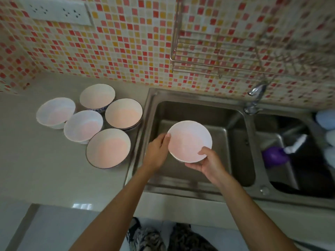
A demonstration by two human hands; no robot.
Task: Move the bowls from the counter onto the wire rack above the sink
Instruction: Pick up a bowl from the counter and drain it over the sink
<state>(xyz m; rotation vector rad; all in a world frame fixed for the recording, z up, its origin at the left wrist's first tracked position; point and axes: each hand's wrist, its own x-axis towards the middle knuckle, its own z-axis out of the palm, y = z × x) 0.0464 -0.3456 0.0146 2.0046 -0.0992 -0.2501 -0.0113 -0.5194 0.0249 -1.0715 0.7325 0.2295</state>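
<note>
1. The right hand (208,163) cups a white bowl (189,141) from beneath at its 5 o'clock rim, thumb over the edge, above the sink (241,185).
2. The left hand (156,151) clasps the same bowl's rim at 9 o'clock, fingers curled.
3. Five more bowls (108,148) cluster on the bench (45,169) at 9 o'clock of the sink.
4. The faucet (255,96) juts at 1 o'clock.
5. The wire rack (217,57) hangs empty at 12 o'clock, its front open.

My right hand (208,163) palm hidden under held bowl (189,141). Wire rack (217,57) blurred, right end unclear. Far-right pale objects (326,118) cut by edge, unidentifiable.
</note>
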